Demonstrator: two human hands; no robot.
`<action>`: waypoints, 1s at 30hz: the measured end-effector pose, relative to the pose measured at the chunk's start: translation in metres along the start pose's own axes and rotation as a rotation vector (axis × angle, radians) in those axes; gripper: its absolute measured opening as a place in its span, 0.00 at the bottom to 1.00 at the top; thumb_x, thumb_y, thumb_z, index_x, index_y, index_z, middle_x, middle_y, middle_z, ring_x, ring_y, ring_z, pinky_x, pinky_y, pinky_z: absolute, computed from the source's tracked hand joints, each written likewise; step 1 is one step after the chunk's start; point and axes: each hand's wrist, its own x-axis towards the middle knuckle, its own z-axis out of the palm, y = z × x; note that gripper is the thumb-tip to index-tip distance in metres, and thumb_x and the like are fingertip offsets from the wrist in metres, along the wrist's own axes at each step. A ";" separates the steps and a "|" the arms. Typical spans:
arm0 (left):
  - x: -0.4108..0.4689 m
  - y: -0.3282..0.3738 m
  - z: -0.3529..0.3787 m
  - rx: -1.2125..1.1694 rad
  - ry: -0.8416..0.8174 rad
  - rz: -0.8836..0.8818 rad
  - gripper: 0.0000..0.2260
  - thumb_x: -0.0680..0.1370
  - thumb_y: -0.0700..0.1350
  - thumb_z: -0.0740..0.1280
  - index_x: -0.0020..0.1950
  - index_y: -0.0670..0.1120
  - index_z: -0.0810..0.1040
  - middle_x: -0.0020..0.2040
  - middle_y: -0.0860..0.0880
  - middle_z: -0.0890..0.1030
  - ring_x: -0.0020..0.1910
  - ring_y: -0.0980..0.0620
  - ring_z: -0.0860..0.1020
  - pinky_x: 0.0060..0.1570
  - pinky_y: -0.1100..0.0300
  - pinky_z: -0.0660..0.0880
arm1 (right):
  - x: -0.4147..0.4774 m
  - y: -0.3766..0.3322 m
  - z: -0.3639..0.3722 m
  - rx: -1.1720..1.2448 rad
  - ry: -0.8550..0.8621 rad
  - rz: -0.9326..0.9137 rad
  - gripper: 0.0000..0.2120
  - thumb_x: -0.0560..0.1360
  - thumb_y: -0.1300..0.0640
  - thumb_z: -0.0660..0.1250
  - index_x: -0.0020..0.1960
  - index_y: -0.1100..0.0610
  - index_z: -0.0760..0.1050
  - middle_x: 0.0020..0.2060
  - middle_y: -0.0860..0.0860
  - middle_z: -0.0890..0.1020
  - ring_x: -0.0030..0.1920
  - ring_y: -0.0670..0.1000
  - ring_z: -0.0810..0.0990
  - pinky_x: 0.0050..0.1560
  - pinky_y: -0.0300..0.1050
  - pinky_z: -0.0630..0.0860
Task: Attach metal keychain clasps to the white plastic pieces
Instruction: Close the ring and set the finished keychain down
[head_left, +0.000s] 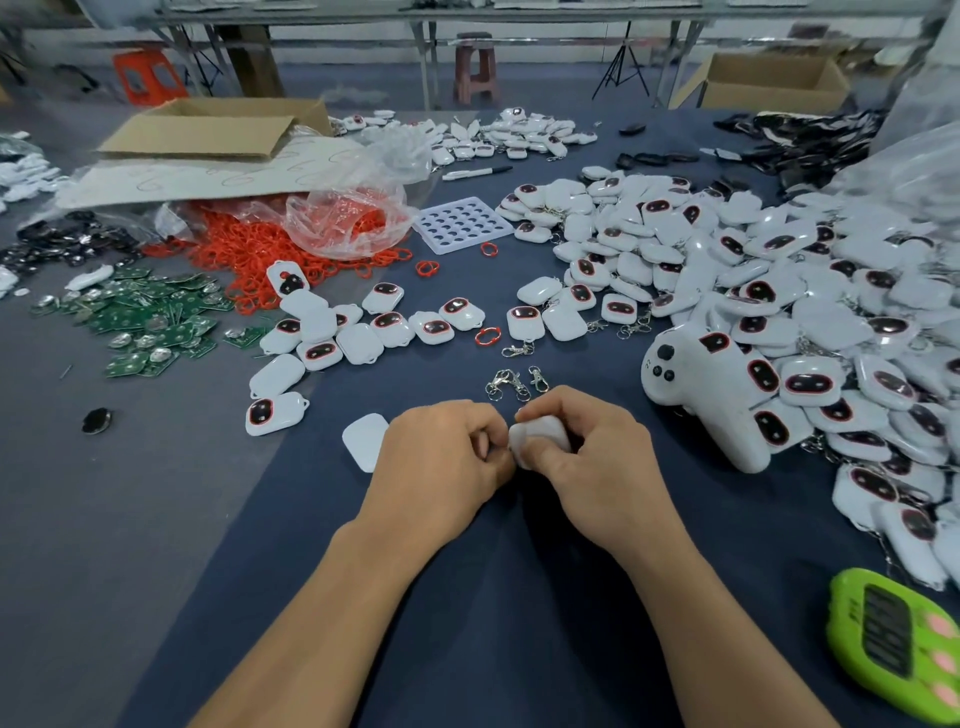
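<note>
Right hand (589, 449) grips white piece (535, 435); left hand (441, 449) pinches its edge. Bag (387, 156) holds red rings (239, 249).

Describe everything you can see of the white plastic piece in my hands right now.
The white plastic piece is a small, smooth, glossy shell with rounded corners, mostly hidden. The right hand grips it, fingers curled round it; the left hand pinches at its left edge. It is held over the dark blue tablecloth, near loose metal clasps. Its face and loop are hidden.

head-worn, downward; near left hand (447, 452), right hand (597, 449)
</note>
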 end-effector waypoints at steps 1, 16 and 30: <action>-0.002 0.001 0.000 0.005 0.013 0.040 0.07 0.68 0.47 0.77 0.37 0.54 0.80 0.31 0.56 0.76 0.36 0.55 0.75 0.33 0.60 0.72 | 0.000 0.000 -0.001 0.029 -0.004 0.010 0.09 0.71 0.57 0.72 0.45 0.42 0.82 0.38 0.41 0.84 0.36 0.41 0.79 0.35 0.31 0.74; -0.005 -0.004 -0.003 -0.143 -0.009 0.144 0.07 0.75 0.46 0.74 0.48 0.59 0.84 0.37 0.59 0.80 0.37 0.57 0.76 0.36 0.71 0.67 | -0.003 -0.005 -0.012 0.504 -0.033 0.109 0.08 0.67 0.59 0.69 0.44 0.54 0.85 0.38 0.57 0.86 0.26 0.54 0.75 0.29 0.43 0.73; -0.004 0.005 -0.001 -0.539 -0.022 -0.023 0.05 0.74 0.49 0.72 0.42 0.58 0.86 0.28 0.55 0.72 0.30 0.56 0.68 0.33 0.63 0.68 | 0.000 -0.009 -0.013 0.874 -0.081 0.239 0.15 0.80 0.67 0.65 0.44 0.54 0.87 0.39 0.58 0.85 0.24 0.51 0.75 0.27 0.42 0.74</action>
